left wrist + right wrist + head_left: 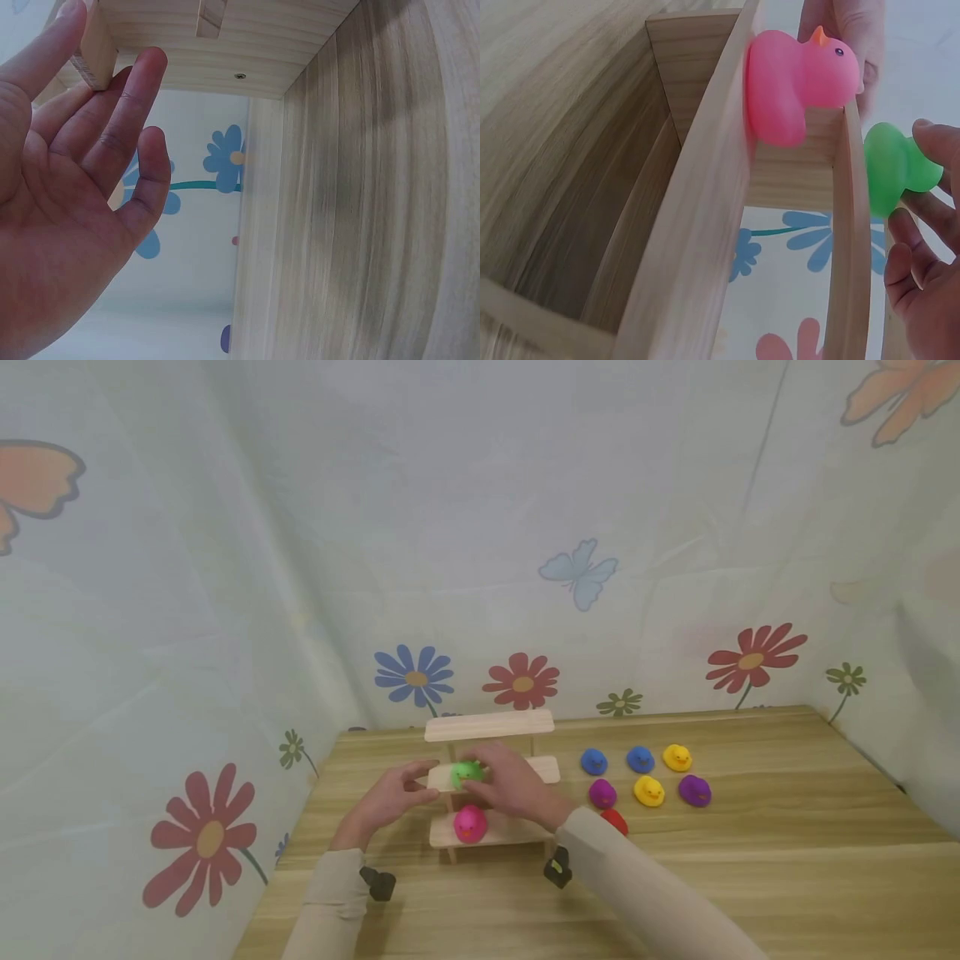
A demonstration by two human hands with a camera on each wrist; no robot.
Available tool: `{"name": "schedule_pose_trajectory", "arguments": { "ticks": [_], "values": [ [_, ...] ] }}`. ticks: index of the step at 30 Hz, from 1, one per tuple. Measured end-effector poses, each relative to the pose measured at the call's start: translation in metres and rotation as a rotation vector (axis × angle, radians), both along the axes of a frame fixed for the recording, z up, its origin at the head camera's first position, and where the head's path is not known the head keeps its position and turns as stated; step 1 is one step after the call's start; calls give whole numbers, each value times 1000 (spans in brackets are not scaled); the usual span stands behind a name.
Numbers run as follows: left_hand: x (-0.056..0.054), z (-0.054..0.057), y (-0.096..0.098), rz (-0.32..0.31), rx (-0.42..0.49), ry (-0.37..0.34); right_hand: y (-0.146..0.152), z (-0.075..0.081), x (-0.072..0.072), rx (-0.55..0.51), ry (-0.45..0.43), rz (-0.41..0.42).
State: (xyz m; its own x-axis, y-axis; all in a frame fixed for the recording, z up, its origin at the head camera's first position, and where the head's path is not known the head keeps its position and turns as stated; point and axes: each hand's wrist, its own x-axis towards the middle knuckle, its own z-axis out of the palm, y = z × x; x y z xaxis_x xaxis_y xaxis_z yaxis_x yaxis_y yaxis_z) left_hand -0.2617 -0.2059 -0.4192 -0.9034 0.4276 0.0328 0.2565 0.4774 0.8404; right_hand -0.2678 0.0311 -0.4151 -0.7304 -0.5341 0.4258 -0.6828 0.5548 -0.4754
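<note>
A three-step wooden display shelf (490, 725) stands on the table. My right hand (519, 783) holds a green rubber duck (467, 773) at the left part of the middle step; the right wrist view shows thumb and fingertips on the green duck (887, 169), whose base is against the board. My left hand (390, 795) is at the left end of that step, and in the left wrist view its thumb and fingers lie on either side of the board end (96, 56). A pink rubber duck (470, 824) sits on the left of the lowest step.
Right of the shelf, several rubber ducks stand on the table: blue ones (594, 762), yellow ones (648, 791) and purple ones (695, 790). A red duck (615, 822) is partly hidden by my right sleeve. A flower-printed curtain (480, 568) hangs behind the table.
</note>
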Motion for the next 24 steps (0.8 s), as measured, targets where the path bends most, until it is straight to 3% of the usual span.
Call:
{"name": "schedule_pose_trajectory", "arguments": {
  "ticks": [2,15,24],
  "values": [
    [2,4,1,-4,1,-3,4,-1,1,-4,14,-1],
    [1,3,3,14,-15,1,31,-1,10,-6,66,0],
    [-18,-27,-6,49,-11,11,49,0,14,-31,87,4]
  ]
}}
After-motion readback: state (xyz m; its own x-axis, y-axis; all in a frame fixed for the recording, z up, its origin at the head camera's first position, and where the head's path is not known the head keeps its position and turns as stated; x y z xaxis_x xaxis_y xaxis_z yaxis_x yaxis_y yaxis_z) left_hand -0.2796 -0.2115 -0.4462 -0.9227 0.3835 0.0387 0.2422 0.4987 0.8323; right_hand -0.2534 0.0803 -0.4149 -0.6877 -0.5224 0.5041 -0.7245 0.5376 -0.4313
